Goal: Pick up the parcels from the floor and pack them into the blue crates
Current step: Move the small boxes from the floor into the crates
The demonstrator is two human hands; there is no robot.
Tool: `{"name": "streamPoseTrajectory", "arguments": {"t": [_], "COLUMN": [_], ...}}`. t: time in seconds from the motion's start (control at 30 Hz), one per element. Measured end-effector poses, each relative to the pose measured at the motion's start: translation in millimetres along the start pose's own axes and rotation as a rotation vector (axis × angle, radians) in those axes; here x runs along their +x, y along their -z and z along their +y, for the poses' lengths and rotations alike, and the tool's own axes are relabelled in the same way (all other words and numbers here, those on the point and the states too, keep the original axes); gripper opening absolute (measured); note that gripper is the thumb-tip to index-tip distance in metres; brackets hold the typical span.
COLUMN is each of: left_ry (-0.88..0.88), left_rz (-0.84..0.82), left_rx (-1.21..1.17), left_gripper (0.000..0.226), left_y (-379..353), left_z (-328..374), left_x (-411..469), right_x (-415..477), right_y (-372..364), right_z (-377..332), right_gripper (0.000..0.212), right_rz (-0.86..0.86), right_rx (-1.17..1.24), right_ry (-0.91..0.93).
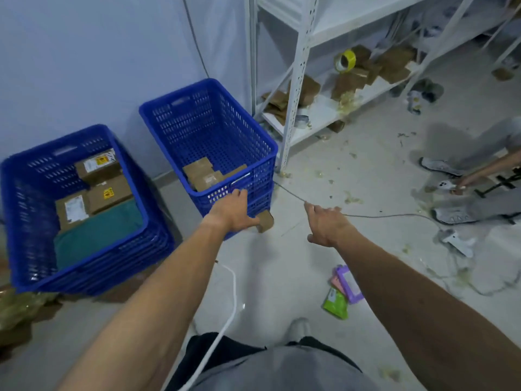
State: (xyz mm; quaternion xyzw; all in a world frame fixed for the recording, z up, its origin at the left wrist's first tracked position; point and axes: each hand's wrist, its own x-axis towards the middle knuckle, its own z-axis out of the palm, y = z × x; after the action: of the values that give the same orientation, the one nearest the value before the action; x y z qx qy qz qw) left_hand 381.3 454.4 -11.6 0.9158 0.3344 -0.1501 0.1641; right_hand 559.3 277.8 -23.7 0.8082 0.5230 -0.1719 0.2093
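Observation:
Two blue crates stand by the wall. The left crate [158,221] holds three brown parcels with labels and a green bag. The right crate [262,165] holds several brown parcels. A small brown parcel [266,221] lies on the floor against the right crate's near corner. My left hand [234,210] reaches out beside that parcel, fingers extended toward the crate's front wall, thumb near the parcel. My right hand [327,221] hovers open over the floor to the right, holding nothing.
A white metal shelf [296,88] with brown parcels and a yellow tape roll [345,60] stands behind. Purple, pink and green packets [342,289] lie on the floor. A thin cable [366,215] crosses the floor. Another person's feet and hand [462,182] are at right.

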Motion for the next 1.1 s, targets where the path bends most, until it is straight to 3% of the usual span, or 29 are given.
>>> {"name": "streamPoseTrajectory", "arguments": {"t": [0.13,0.3,0.57,0.87,1.1], "left_ry": [0.069,0.095,0.139,0.180,0.252], "left_rz": [-0.054,-0.057,-0.173,-0.273,-0.306], "left_rx": [-0.067,-0.137,-0.182,-0.241,-0.306], "left_gripper": [0.074,0.080,0.077,0.077,0.069], "left_y": [-20,-48,-88,-137,-258], "left_z": [37,58,56,33,18], "left_x": [-2,11,62,153,235], "right_x": [8,34,89,197,326], "right_y": [-15,-34,-59,-98,-199], "right_z": [45,85,106,100,91], "right_gripper": [0.080,0.051,0.080,0.077,0.067], "right_rz": [-0.033,-0.067,-0.195,-0.253,-0.294], "right_rx": [0.043,0.092,0.072,0.179,0.115], "right_ry": [0.062,0.045,0.104,0.157,0.295]}}
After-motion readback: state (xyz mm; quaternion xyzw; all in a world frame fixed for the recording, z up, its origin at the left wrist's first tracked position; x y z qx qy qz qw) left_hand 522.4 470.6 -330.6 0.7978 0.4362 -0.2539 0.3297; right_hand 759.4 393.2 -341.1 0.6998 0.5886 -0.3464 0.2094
